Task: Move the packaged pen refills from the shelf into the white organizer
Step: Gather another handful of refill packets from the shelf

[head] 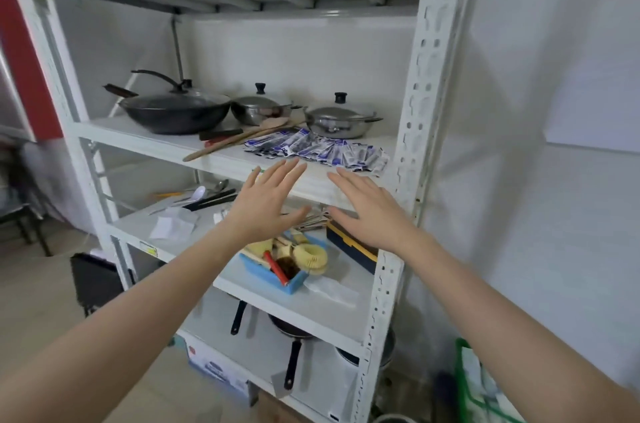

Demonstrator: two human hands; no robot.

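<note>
Both arms stretched out toward the white shelf [221,159], left hand [265,206] and right hand [369,211] flat, fingers spread, holding nothing, just below its front edge. The packaged pen refills [317,148] sit scattered on that shelf, right above the fingertips.

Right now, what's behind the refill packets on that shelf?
Behind the pen refill packets: a lidded steel pot, a second steel pot, a wooden spatula. Whatever lies under the pile is covered.

Bright, even light; warped, soft edges
</note>
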